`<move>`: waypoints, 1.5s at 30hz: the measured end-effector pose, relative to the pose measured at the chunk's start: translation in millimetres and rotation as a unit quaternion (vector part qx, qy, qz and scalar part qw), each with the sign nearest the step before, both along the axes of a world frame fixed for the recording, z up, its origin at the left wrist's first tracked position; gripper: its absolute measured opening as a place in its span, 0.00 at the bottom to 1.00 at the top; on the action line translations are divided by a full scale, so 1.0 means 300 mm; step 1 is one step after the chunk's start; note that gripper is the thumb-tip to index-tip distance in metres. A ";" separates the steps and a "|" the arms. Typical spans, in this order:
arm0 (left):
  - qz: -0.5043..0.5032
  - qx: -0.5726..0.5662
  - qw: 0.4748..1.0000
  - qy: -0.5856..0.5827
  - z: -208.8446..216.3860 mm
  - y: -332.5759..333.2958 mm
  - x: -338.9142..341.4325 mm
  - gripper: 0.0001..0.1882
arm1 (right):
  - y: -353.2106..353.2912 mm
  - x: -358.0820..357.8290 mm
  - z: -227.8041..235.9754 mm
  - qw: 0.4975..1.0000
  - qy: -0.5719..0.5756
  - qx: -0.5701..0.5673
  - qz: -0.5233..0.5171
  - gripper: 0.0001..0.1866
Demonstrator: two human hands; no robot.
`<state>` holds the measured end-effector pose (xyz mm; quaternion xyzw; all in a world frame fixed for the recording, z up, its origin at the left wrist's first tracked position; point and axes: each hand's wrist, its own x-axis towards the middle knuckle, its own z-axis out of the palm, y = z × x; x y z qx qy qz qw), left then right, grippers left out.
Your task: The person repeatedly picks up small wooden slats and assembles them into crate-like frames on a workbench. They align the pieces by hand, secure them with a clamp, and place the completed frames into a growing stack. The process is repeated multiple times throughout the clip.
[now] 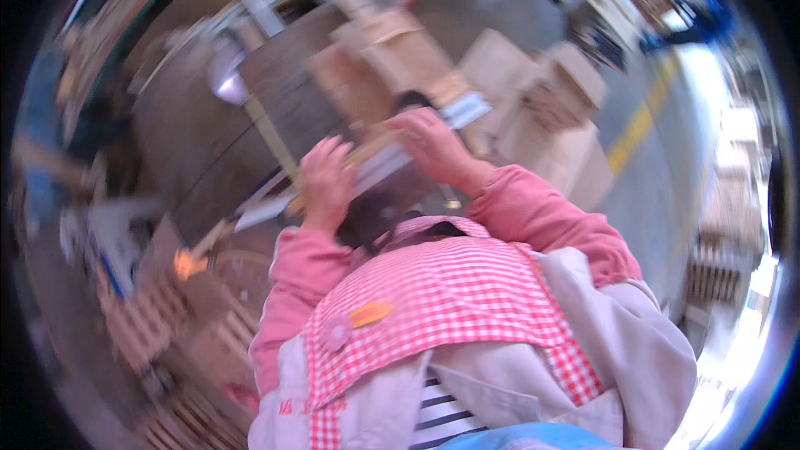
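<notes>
Motion blur softens the whole view. In front of my body, a narrow tan wooden strip point(369, 148) runs slantwise between my two hands. My left hand point(327, 182) is closed over its nearer left end, fingers bent. Higher up and to the right, my right hand point(435, 146) curls over the strip's other end; its fingertips are partly hidden. Just below the strip lies a pale flat edge point(385, 167). Beyond my left hand a thin yellowish bar point(271, 137) leads up to a shiny, bright round thing point(228, 83).
Brown boards or boxes point(392, 46) are piled past my hands, with pale wooden blocks point(550, 108) to their right. Slatted wooden pallets point(146, 321) lie at the lower left. A yellow floor line point(642, 117) runs on the right. A blurred blue figure point(700, 21) is at the far right.
</notes>
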<state>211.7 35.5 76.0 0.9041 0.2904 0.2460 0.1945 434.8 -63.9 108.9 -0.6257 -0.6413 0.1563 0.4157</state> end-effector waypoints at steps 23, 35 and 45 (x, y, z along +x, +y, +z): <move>0.036 -0.016 0.996 0.086 -0.053 -0.033 0.036 0.22 | -0.521 0.662 -0.753 0.741 0.295 -0.324 -0.509 0.31; 0.038 -0.032 0.995 0.086 -0.045 -0.033 0.039 0.22 | -0.555 0.657 -0.760 0.750 0.313 -0.295 -0.502 0.18; 0.038 -0.028 0.995 0.089 -0.046 -0.034 0.038 0.22 | -0.486 0.556 -0.718 0.732 0.079 -0.272 -0.619 0.33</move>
